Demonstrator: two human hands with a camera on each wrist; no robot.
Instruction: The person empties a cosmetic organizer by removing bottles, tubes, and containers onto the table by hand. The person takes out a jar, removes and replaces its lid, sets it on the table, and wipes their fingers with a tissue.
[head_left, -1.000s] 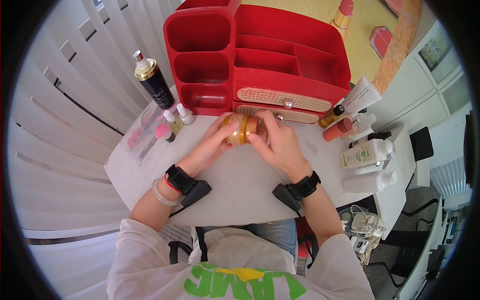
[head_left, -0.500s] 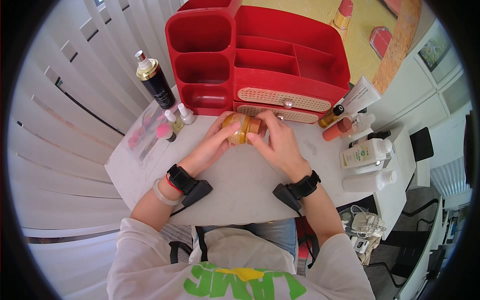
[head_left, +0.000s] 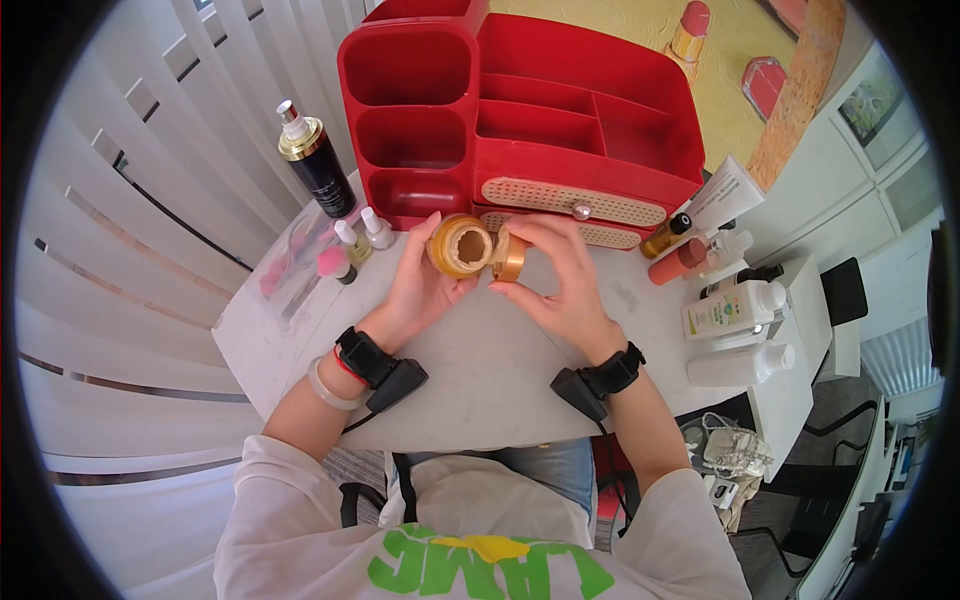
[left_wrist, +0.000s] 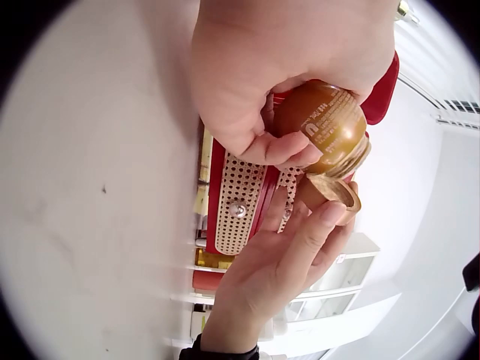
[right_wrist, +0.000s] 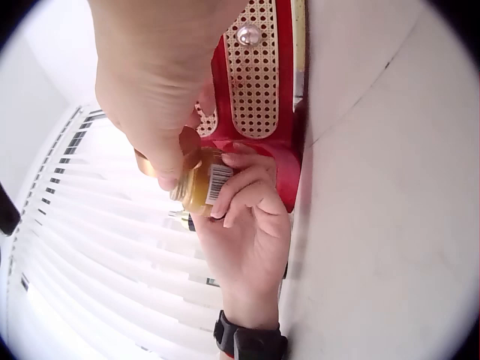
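Observation:
An amber jar (head_left: pixel 459 246), its round mouth uncovered and tilted toward the head camera, is gripped by the left hand (head_left: pixel 415 290). Printed text shows on the jar (left_wrist: pixel 330 124) in the left wrist view, a barcode on the jar (right_wrist: pixel 212 182) in the right wrist view. Close beside the mouth, the right hand (head_left: pixel 568 290) pinches a gold-orange lid (head_left: pixel 509 257) between thumb and fingers. The inside of the lid (left_wrist: pixel 330 192) looks pale in the left wrist view. Whether lid and jar rim touch, I cannot tell.
Behind the hands stands a red organizer (head_left: pixel 590 165) with two woven-front drawers. On the left are a dark pump bottle (head_left: pixel 318 165), small nail bottles (head_left: pixel 377 229) and a clear case. Several bottles, including a white bottle (head_left: pixel 730 364), line the right side of the white table (head_left: pixel 480 390).
The lid has come off the jar and is held apart in the right hand. The left hand has turned the jar, so its open mouth faces the head camera.

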